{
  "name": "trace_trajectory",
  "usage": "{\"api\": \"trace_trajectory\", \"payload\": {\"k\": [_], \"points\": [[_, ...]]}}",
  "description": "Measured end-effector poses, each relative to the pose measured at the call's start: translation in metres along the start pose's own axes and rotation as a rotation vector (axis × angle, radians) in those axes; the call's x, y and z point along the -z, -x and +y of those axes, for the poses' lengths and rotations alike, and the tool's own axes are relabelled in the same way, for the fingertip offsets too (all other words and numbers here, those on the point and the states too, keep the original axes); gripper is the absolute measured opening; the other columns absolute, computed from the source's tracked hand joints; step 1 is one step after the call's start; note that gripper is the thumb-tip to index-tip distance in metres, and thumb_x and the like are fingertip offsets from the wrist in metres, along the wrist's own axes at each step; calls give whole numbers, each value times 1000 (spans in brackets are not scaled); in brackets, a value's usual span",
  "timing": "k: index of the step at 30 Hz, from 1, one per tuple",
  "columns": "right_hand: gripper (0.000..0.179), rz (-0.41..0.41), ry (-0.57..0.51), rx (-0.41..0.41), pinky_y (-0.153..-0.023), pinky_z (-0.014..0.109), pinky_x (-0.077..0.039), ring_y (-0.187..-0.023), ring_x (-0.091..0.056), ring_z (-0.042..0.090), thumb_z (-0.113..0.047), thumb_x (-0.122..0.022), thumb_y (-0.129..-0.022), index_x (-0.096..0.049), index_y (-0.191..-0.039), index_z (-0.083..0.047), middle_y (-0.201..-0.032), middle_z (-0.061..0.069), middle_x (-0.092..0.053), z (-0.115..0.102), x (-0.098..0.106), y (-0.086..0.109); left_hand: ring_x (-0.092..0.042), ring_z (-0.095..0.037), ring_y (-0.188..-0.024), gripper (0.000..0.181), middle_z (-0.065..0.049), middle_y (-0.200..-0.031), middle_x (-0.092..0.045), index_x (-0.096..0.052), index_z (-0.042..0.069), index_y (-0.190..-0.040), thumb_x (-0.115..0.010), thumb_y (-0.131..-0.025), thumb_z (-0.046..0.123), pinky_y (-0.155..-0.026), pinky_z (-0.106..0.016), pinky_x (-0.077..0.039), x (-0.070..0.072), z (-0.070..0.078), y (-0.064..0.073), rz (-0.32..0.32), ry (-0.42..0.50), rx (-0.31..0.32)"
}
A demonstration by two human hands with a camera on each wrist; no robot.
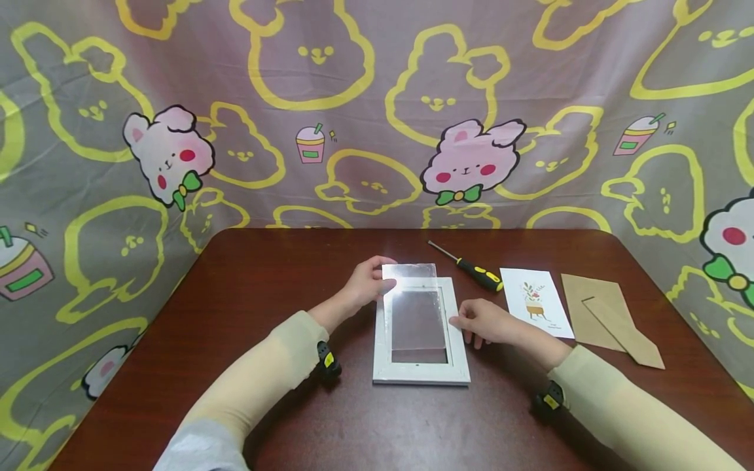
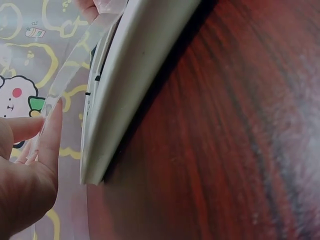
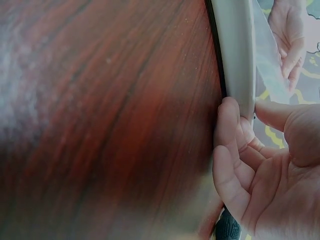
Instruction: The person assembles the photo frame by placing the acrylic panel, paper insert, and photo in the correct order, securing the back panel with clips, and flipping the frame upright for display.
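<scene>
A white picture frame [image 1: 421, 374] lies on the table with its opening facing up. Above it, a clear plastic sheet [image 1: 415, 320] is tilted, its far end raised and its near end over the opening. My left hand [image 1: 364, 286] pinches the sheet's far left corner between thumb and fingers. In the left wrist view, the sheet [image 2: 75, 62] slopes up from the frame [image 2: 127, 75] to the left hand [image 2: 30, 185]. The frame's right edge is held by my right hand [image 1: 487, 320]; in the right wrist view, thumb and curled fingers of this hand [image 3: 265, 175] pinch the rim [image 3: 236, 50].
A screwdriver [image 1: 480, 273] with a black and yellow handle lies behind the right hand. To the right are a white card [image 1: 536, 304] with a plant picture and a brown backing board [image 1: 595, 307] with a stand flap. A patterned curtain [image 1: 365, 176] hangs behind the table [image 1: 283, 405].
</scene>
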State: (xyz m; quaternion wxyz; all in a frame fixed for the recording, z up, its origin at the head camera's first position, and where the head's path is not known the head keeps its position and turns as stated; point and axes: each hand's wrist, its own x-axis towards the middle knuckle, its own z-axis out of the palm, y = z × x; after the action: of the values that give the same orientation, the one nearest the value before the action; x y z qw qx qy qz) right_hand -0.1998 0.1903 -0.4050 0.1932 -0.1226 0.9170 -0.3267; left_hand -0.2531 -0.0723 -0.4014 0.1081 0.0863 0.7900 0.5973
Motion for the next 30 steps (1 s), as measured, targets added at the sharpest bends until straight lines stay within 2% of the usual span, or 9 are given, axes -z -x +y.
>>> {"api": "trace_trajectory", "payload": {"k": [7, 12, 17, 22, 30], "points": [[23, 7, 3, -10, -49, 29, -43, -53, -59, 18, -27, -63, -96, -55, -83, -10, -63, 3, -60, 1, -1, 0, -62, -23, -75, 36, -20, -99, -67, -57, 2, -124, -65, -89, -5, -59, -31, -52, -6, -3, 1, -9, 21, -18], [24, 8, 4, -15, -49, 29, -43, -53, -59, 18, -28, -63, -96, -55, -83, -10, -63, 3, -60, 0, -1, 0, -62, -21, -77, 36, -18, -99, -68, -58, 4, -123, -66, -89, -4, -63, -35, -55, -9, -5, 3, -21, 10, -16], [23, 8, -2, 3, -50, 29, -44, -53, -59, 18, -27, -62, -96, -55, -83, -10, -63, 2, -60, 1, -1, 1, -62, -18, -73, 36, -13, -92, -68, -57, 3, -123, -66, -89, -3, -60, -34, -54, -10, -4, 6, -62, -1, -27], [24, 5, -7, 17, -49, 29, -44, -53, -59, 18, -27, -62, -97, -55, -82, -10, -63, 2, -60, 2, -1, 1, -62, -19, -72, 36, -9, -84, -66, -56, 0, -123, -67, -89, -1, -58, -33, -53, -10, 2, 11, -109, -30, -32], [24, 5, -6, 10, -49, 29, -43, -53, -58, 18, -28, -61, -97, -56, -83, -10, -64, 3, -60, 3, -1, 0, -61, -18, -72, 35, -9, -86, -65, -58, 3, -121, -69, -88, 0, -60, -34, -54, -8, -3, 9, -101, -102, -32]]}}
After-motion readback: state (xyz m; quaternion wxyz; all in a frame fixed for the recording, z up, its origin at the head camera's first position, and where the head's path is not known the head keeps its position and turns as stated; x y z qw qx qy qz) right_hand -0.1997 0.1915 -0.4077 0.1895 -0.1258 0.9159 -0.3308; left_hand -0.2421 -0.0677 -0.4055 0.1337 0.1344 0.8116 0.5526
